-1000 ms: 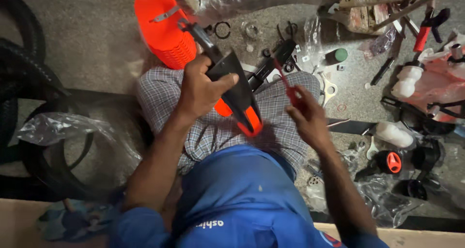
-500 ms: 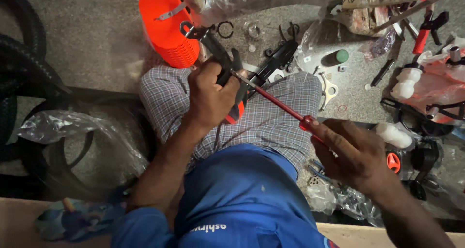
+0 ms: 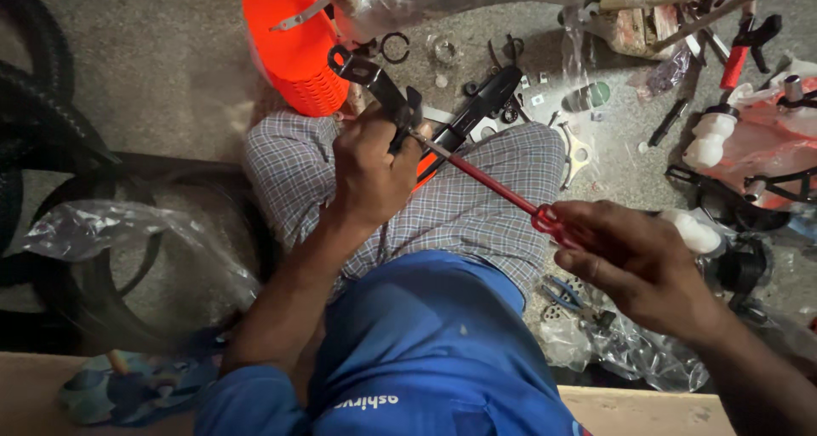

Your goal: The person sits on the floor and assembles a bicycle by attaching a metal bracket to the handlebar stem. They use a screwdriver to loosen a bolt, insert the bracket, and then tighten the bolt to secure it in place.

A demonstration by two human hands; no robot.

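A grey concrete floor point(image 3: 153, 53) is seen, dimly lit, littered with tyres point(image 3: 34, 104), plastic bags point(image 3: 111, 232) and scattered tools point(image 3: 740, 49).

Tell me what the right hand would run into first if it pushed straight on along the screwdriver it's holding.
The right hand points its red screwdriver up-left at the black metal part gripped by the left hand. The tip already seems to touch that part, so it comes first, though depth is hard to judge.

Black metal part and red screwdriver over my lap

I hold the black metal part point(image 3: 383, 91) in my left hand point(image 3: 370, 168), its ringed end tilted up toward the far left. The red-handled screwdriver point(image 3: 498, 189) lies slanted, handle gripped in my right hand point(image 3: 638, 266), its red shaft running up-left until its tip meets the part beside my fingers point(image 3: 400, 142).
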